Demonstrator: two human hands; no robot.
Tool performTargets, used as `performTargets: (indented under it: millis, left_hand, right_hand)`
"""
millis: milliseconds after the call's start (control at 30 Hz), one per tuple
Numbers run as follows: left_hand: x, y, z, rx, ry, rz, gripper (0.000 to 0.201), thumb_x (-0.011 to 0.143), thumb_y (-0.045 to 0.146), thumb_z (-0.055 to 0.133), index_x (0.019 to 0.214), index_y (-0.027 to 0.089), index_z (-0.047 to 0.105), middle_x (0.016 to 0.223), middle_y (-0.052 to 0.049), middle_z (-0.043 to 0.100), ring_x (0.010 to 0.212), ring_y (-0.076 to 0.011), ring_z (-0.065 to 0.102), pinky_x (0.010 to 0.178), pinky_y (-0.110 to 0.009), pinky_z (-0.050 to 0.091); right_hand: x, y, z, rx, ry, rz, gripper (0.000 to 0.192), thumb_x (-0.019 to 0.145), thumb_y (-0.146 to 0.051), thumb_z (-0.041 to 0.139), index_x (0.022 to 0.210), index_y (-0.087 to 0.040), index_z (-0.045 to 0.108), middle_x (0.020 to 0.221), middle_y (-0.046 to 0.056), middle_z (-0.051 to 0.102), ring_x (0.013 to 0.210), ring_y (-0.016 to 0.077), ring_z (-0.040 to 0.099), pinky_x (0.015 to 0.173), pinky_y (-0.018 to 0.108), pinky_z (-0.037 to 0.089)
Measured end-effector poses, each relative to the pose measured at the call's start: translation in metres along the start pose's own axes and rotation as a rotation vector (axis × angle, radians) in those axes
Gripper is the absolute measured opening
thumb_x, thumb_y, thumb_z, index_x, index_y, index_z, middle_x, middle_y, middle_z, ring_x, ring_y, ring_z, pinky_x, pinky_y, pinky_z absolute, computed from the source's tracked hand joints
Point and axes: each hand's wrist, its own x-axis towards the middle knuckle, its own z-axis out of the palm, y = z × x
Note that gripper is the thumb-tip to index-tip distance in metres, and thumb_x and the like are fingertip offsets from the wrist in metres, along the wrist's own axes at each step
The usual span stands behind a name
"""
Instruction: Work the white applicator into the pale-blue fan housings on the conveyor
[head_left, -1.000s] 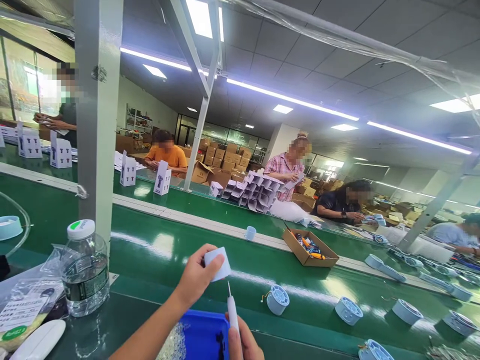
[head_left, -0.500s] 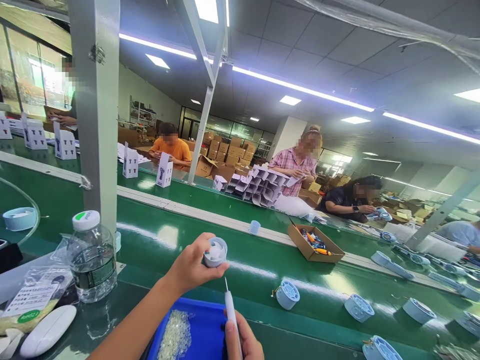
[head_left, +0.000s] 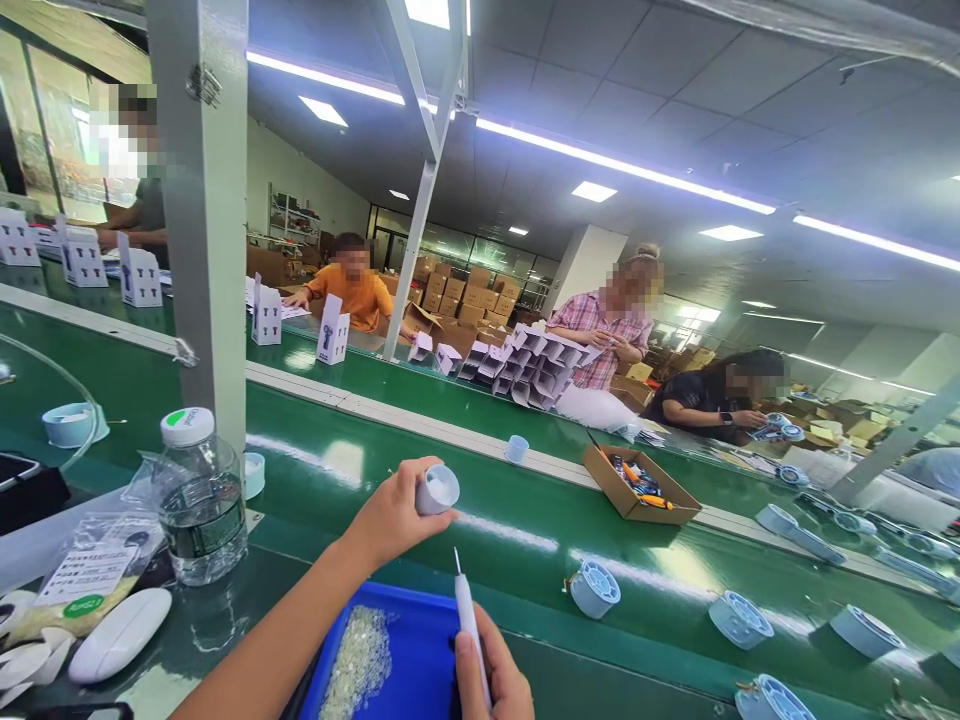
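Observation:
My left hand is closed around a light-blue round housing, its open face turned towards me with a white part inside. Lower down, my right hand grips a slim white pen-shaped tool, whose thin metal tip points up. A gap separates that tip from the housing. Beneath both hands lies a blue tray, with a heap of small clear pieces in its left part; the pieces are too small to name.
Several light-blue housings stand on the green conveyor belt. An open cardboard box holds dark and orange items. At left are a water bottle, a white oval case and a metal post. Co-workers sit across the belt.
The view has shifted slightly, moving the scene right. My left hand has turned the housing a little. Across the belt, the person in orange has spread their arms. Both my grips stay the same.

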Motion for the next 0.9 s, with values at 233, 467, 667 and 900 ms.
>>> performTargets:
  millis: [233, 467, 667, 900]
  left_hand:
    - [-0.009, -0.039, 0.004, 0.298, -0.269, -0.117, 0.034, 0.062, 0.030, 0.070, 0.095, 0.025, 0.063, 0.106, -0.006, 0.053, 0.100, -0.0259, 0.045, 0.086, -0.038, 0.040]
    - [0.007, -0.054, -0.013, 0.341, -0.097, -0.168, 0.031, 0.081, 0.040, 0.049, 0.102, 0.024, 0.065, 0.110, -0.007, 0.058, 0.108, -0.0246, 0.044, 0.096, -0.039, 0.032]
    - [0.001, -0.083, -0.059, 0.848, 0.220, -0.679, 0.040, 0.075, 0.031, 0.052, 0.111, 0.014, 0.060, 0.136, -0.021, 0.031, 0.131, -0.0400, 0.018, 0.099, -0.051, 0.024]
    - [-0.010, -0.105, -0.069, 0.907, 0.073, -0.782, 0.038, 0.070, 0.021, 0.054, 0.107, 0.014, 0.059, 0.125, -0.022, 0.040, 0.122, -0.0412, 0.031, 0.096, -0.052, 0.024]
  right_hand:
    - [0.000, -0.010, -0.003, 0.139, -0.051, 0.042, 0.030, 0.073, -0.049, 0.062, 0.078, -0.019, 0.057, 0.049, -0.008, 0.042, 0.042, 0.0090, 0.038, 0.042, 0.019, 0.032]
    - [0.003, -0.028, -0.004, 0.095, -0.307, -0.028, 0.021, 0.084, -0.036, 0.055, 0.091, -0.017, 0.060, 0.079, 0.004, 0.064, 0.066, 0.0159, 0.060, 0.062, 0.025, 0.049]
    - [0.007, -0.028, -0.003, 0.046, -0.372, 0.012, 0.027, 0.086, -0.040, 0.050, 0.096, -0.017, 0.058, 0.082, 0.004, 0.066, 0.072, 0.0169, 0.061, 0.067, 0.026, 0.048]
    - [0.007, -0.028, -0.001, 0.012, -0.414, 0.024, 0.027, 0.088, -0.041, 0.046, 0.099, -0.017, 0.055, 0.083, 0.004, 0.065, 0.073, 0.0168, 0.060, 0.067, 0.026, 0.046]
